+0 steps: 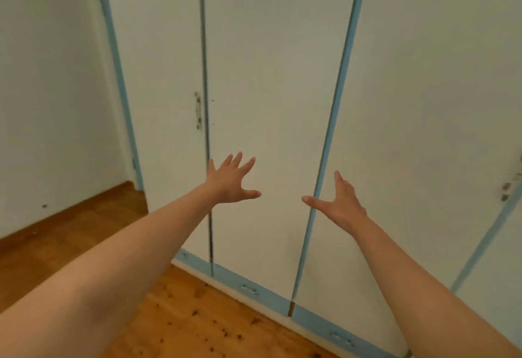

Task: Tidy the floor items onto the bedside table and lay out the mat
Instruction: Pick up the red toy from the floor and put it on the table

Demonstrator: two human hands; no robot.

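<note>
I see my left hand (230,184) and right hand (340,202) with fingers spread apart, holding nothing, wardrobe doors (271,103) just beyond them.

We see none of the floor items, the mat or the bedside table here; our left hand (230,181) and right hand (340,202), both bare with fingers spread and holding nothing, reach toward the white wardrobe doors (271,103), well apart from each other.

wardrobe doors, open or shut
Shut: the wardrobe doors lie flush with only thin dark seams between panels. Both the left hand and right hand are spread, holding nothing.
</note>
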